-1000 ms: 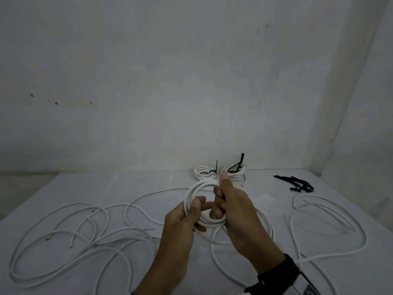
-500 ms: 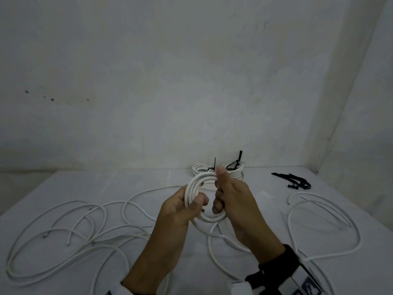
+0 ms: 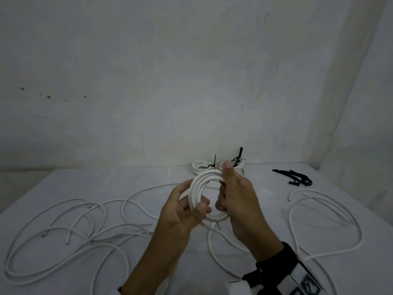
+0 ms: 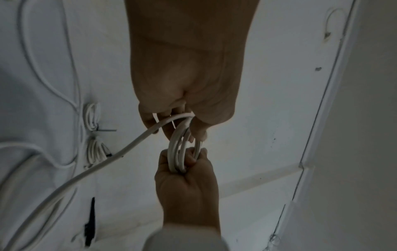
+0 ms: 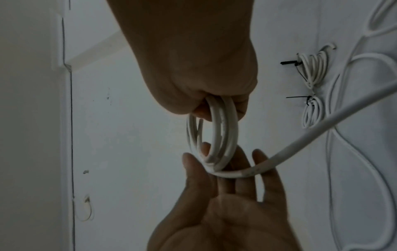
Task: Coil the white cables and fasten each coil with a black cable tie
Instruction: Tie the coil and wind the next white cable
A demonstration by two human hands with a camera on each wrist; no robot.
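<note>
A white cable coil (image 3: 198, 188) (image 4: 176, 152) (image 5: 223, 132) of several turns is held upright above the table's middle. My left hand (image 3: 197, 209) (image 5: 225, 212) pinches its lower left between thumb and fingers. My right hand (image 3: 225, 188) (image 4: 187, 186) grips its right side in a fist, thumb up on the top. The cable's loose tail (image 3: 214, 248) (image 4: 107, 163) (image 5: 322, 127) leaves the coil's bottom, crosses my left fingers and drops to the table. Black cable ties (image 3: 297, 179) lie in a small bunch at the far right.
Two tied coils (image 3: 200, 167) (image 3: 236, 167) sit against the far wall, just behind the held coil. Loose white cables sprawl on the left (image 3: 63, 231) and on the right (image 3: 319, 209) of the white table (image 3: 148, 179). Walls close the back and right.
Both hands have lifted the coil slightly, toward the tied coils. My left thumb has shifted its hold on the coil's lower left. The slack loop on the table has drawn in.
</note>
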